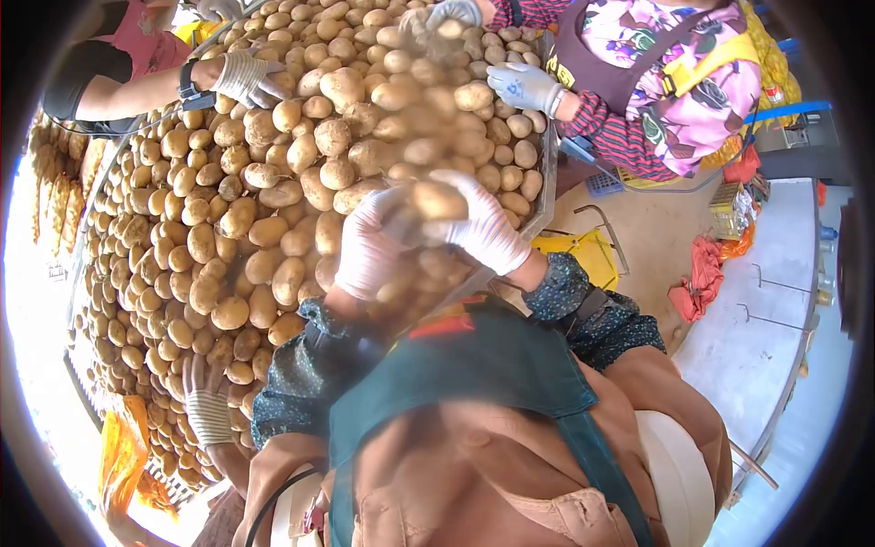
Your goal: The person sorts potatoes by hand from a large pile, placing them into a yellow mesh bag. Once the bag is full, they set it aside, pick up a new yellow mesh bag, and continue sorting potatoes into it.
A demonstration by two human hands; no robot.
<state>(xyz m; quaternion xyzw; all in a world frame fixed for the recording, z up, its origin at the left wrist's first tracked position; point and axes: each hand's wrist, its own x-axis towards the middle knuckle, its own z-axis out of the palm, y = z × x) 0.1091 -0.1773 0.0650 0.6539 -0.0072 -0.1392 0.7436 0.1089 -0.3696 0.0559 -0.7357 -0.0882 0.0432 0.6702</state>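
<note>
Both of my hands wear pale striped gloves and are raised over a large heap of potatoes (232, 219). My right hand (483, 223) has its fingers around a potato (436, 201), which sits between the two hands. Just left of it, my left hand (372, 244) has its fingers curled toward the same potato. A blurred smear covers its fingertips, so what it grips, if anything, cannot be made out. More potatoes lie under and beyond both hands.
A co-worker's gloved hand (248, 79) rests on potatoes at the upper left, another gloved hand (208, 406) at the lower left. Across the heap, a co-worker's gloved hands (527, 88) reach in. A yellow stool (583, 260) and metal table (747, 337) stand at right.
</note>
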